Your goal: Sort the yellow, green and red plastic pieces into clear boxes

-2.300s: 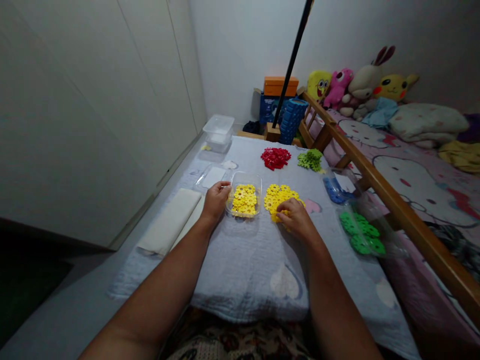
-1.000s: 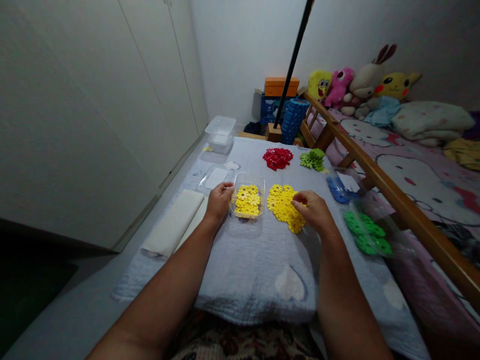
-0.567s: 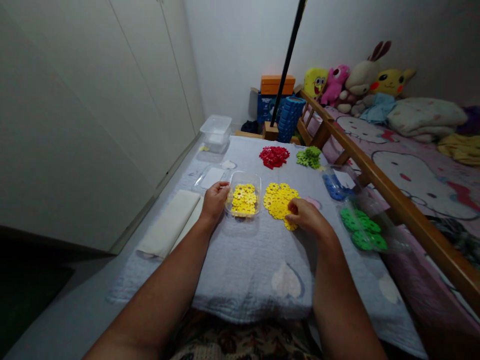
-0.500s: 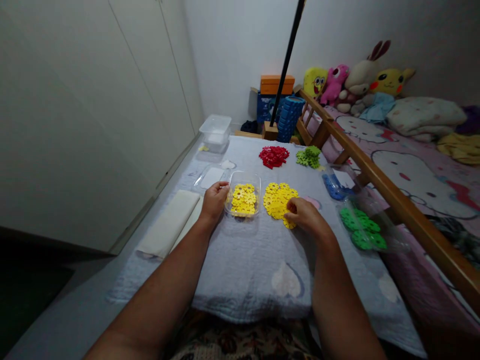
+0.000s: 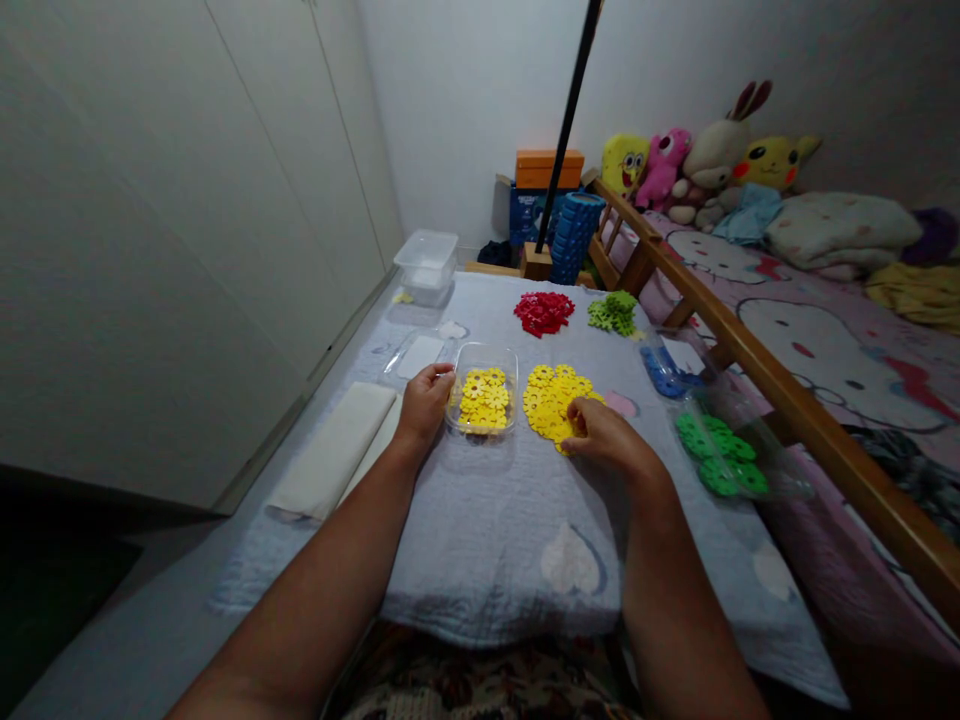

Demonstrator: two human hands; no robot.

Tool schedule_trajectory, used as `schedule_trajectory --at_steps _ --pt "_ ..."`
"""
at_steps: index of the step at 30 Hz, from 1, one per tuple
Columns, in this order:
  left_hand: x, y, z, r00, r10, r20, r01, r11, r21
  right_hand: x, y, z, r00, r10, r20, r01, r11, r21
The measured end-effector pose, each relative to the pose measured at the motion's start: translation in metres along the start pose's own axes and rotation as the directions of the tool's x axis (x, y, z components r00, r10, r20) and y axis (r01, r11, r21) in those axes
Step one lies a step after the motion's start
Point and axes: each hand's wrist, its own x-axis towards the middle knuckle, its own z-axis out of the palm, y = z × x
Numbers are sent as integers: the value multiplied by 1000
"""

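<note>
A clear plastic box (image 5: 486,352) stands on the cloth-covered table, with several yellow flower-shaped pieces (image 5: 484,402) lying inside. My left hand (image 5: 426,405) is closed on the box's left rim, thumb and fingers at its edge. To the right of the box spreads a loose pile of yellow flower-shaped pieces (image 5: 551,398). At the pile's right front edge, my right hand (image 5: 606,437) pinches a yellow flower-shaped piece, largely hidden by the fingers.
Red pieces (image 5: 544,313) and light green pieces (image 5: 613,313) lie farther back. Clear boxes of blue pieces (image 5: 667,372) and green pieces (image 5: 720,455) sit at right beside the wooden bed rail (image 5: 720,310). A folded cloth (image 5: 334,450), a clear lid (image 5: 416,357) and stacked boxes (image 5: 426,262) are left.
My right hand has shifted slightly left and inward over the front of the yellow pile. The left hand keeps hold of the box. The whole view has moved slightly.
</note>
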Motion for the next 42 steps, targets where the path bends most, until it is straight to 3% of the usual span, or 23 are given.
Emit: schedule_trajectory --at_steps 16,22,28,35,42 --pt "2 -3 -1 1000 15 -7 -15 1000 25 9 -2 5 998 -48 -30 48 999 22" --pt "2 -3 0 1000 18 -9 -18 1000 18 17 -4 9 990 -64 -129 68 997 27" --pt "0 0 0 1000 8 -2 -8 1000 18 19 -2 15 985 -76 -155 82 996 31" --pt "-2 5 1 1000 -7 -5 8 1000 1 17 -5 13 985 -94 -142 99 995 23" --pt "1 -1 -1 1000 -1 -6 1 1000 1 8 -16 18 992 -125 -15 124 991 -56"
